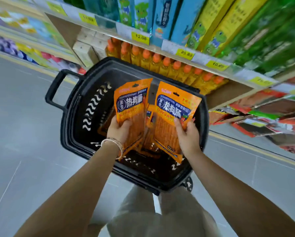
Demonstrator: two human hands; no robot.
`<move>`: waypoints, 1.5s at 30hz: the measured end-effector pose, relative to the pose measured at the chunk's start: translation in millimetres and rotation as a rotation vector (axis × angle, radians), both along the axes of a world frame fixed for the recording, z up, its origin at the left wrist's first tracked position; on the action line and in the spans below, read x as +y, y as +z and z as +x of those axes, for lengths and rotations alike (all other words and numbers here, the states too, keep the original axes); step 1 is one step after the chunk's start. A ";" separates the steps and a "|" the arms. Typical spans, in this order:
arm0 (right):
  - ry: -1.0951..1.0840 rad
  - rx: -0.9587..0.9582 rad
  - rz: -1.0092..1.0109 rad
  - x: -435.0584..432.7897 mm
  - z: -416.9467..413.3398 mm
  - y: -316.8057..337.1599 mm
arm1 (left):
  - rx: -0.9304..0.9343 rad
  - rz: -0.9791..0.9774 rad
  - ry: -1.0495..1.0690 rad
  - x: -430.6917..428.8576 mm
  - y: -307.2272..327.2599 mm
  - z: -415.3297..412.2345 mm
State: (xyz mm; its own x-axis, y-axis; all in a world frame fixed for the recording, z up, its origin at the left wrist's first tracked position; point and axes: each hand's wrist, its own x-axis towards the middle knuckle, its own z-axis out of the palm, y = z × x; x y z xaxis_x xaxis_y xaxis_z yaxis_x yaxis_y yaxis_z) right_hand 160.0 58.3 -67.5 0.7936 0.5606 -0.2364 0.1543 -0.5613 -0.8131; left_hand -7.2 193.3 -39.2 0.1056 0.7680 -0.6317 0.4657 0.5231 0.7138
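While the black plastic basket (71,106) sits below, the left hand (119,130) and right hand (188,134) each grip orange foil snack packets: left packet (131,101), right packet (175,108), two counted.

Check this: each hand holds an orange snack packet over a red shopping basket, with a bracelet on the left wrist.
Wrong on one count: the basket is black, not red, as the head view shows. The rest stands: the left hand holds the left packet and the right hand the right packet over it, with the bracelet on the left wrist.
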 end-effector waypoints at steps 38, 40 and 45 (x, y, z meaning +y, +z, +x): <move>-0.456 -0.568 0.897 -266.4 351.8 489.7 | -0.749 0.738 -0.434 -206.6 430.4 359.9; -0.432 -0.528 0.940 -255.5 367.5 504.8 | -0.772 0.717 -0.457 -197.9 438.5 375.3; -0.411 -0.445 1.023 -234.5 395.8 531.3 | -0.853 0.633 -0.507 -175.8 446.2 408.6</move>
